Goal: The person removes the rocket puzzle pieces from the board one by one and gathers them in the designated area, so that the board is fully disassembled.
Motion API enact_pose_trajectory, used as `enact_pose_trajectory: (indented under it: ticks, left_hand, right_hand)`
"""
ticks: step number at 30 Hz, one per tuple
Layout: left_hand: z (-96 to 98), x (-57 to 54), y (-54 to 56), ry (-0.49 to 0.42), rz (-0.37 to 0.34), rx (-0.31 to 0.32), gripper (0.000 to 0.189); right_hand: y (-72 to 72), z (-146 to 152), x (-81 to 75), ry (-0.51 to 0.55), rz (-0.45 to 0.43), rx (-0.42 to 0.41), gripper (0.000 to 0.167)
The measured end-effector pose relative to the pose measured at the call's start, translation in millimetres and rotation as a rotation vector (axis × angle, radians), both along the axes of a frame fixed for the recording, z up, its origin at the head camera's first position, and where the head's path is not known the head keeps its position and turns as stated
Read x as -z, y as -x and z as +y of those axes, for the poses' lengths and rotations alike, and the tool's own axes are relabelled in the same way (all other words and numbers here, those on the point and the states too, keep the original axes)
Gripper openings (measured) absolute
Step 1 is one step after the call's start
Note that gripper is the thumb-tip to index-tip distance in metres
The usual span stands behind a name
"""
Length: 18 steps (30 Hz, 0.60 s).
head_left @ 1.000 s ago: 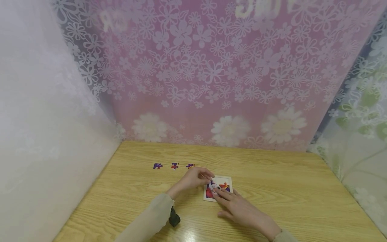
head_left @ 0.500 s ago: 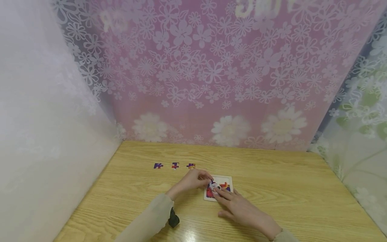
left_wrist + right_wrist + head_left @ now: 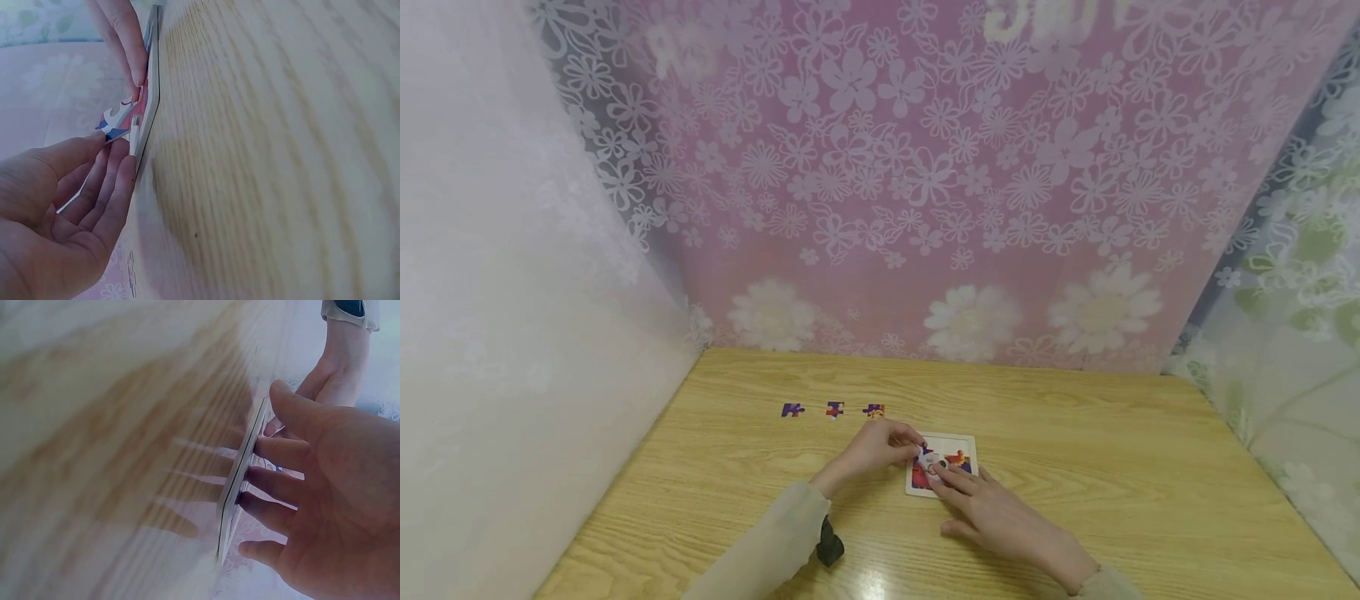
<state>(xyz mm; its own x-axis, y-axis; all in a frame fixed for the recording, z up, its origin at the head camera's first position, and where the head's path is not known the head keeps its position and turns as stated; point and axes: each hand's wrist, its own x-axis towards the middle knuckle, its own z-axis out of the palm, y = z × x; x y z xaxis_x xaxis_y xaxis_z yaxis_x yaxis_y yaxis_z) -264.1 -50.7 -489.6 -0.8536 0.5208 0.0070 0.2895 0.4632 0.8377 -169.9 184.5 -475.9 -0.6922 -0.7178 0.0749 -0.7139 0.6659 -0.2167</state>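
Note:
A small square puzzle board (image 3: 974,457) with a pale rim lies on the wooden table, partly filled with red, purple and orange pieces. At its left side my left hand (image 3: 872,450) pinches a white and blue puzzle piece (image 3: 115,129) between thumb and fingers. In the left wrist view that piece is tilted, one end raised off the board. My right hand (image 3: 1000,518) reaches in from the right, its fairly straight fingers (image 3: 272,481) resting on the board's near part and touching the pieces there. Those fingers hide some of the picture.
Three loose puzzle pieces lie in a row behind my left hand: a purple one (image 3: 792,410), a purple and red one (image 3: 835,409) and a purple and yellow one (image 3: 874,410). Flowered curtains (image 3: 865,250) enclose the table (image 3: 1075,433) at the back and sides.

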Motion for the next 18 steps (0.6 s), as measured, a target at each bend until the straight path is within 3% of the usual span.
enact_pose_trajectory:
  ticks: [8, 15, 18]
  left_hand:
    - [-1.8, 1.3, 1.0, -0.014, -0.004, -0.031, 0.012]
    - [-4.4, 2.2, 2.8, -0.071, -0.058, -0.053, 0.012]
    - [-6.9, 3.8, 5.0, -0.061, -0.043, -0.061, 0.013]
  right_hand:
    - [0.3, 0.5, 0.6, 0.009, 0.01, -0.011, 0.063]
    - [0.0, 0.7, 1.4, 0.008, 0.021, -0.011, 0.06]
    - [-0.2, 0.7, 2.0, 0.01, 0.02, -0.011, 0.06]
